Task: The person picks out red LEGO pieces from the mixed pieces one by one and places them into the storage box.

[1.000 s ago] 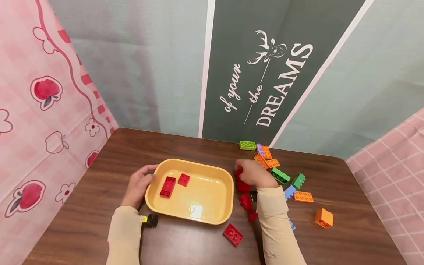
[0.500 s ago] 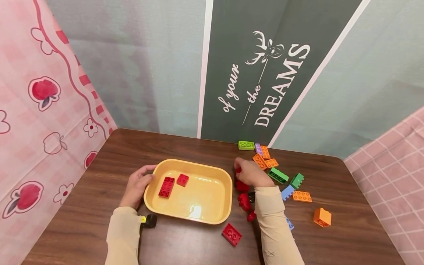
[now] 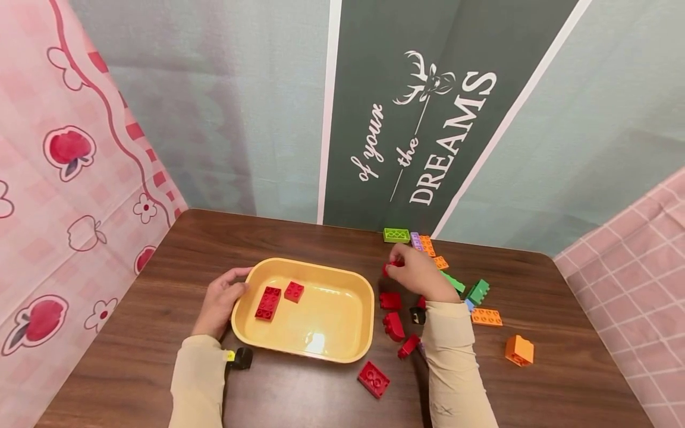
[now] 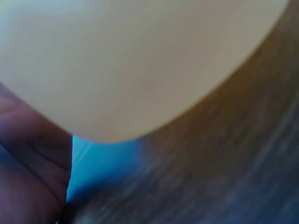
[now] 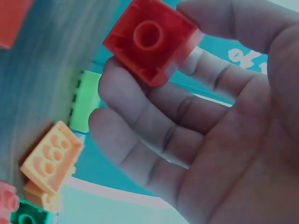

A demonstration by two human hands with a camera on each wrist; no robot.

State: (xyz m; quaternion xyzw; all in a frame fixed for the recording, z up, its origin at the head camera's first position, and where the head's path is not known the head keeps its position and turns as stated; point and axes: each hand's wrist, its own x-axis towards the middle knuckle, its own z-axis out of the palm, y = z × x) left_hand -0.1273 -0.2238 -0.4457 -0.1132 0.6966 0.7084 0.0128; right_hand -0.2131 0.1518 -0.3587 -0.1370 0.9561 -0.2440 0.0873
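Observation:
In the head view my left hand (image 3: 220, 300) grips the left rim of a yellow plastic tray (image 3: 321, 267), thumb at the edge. The tray's pale wall (image 4: 121, 84) fills much of the left wrist view. Inside the tray lie a long red brick (image 3: 268, 303) and a small square red brick (image 3: 294, 291). My right hand (image 3: 420, 276), to the right of the tray, pinches a red toy brick (image 5: 149, 39) between thumb and fingers, its hollow underside showing in the right wrist view. Below that hand sit a red brick (image 3: 390, 301) and a rounded red brick (image 3: 393, 326).
Nearer the front are a red brick (image 3: 374, 379) and a smaller red one (image 3: 409, 346). A black piece (image 3: 417, 315) lies by my right sleeve. Behind and right are a lime brick (image 3: 396, 235), a green brick (image 3: 478, 292), an orange plate (image 3: 487, 317) and an orange block (image 3: 519, 350).
My right hand has picked the red brick up from the red pile and moved slightly right with it, uncovering other red bricks. The left hand stays at the tray.

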